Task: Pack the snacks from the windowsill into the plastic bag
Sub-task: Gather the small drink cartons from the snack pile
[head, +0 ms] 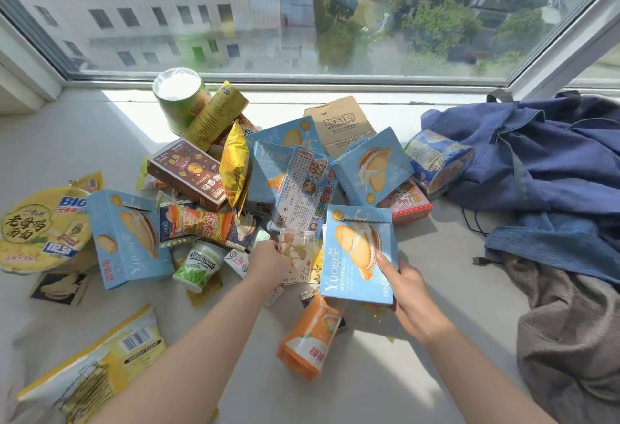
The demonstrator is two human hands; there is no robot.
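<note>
- Evidently early: nearly all the snacks [235, 172] lie heaped on the windowsill [369, 373], beyond both hands and off to their left.
- The right hand [407, 289] grips the lower corner of a blue biscuit box [355, 249], thumb laid across its front.
- The left hand [268, 261] pinches a small pale sachet [297, 245] just beside that box.
- An orange pouch [310, 336] lies nearer than the hands, between the forearms.
- No plastic bag is plainly visible; it may sit outside the frame, so nothing appears packed yet.
</note>
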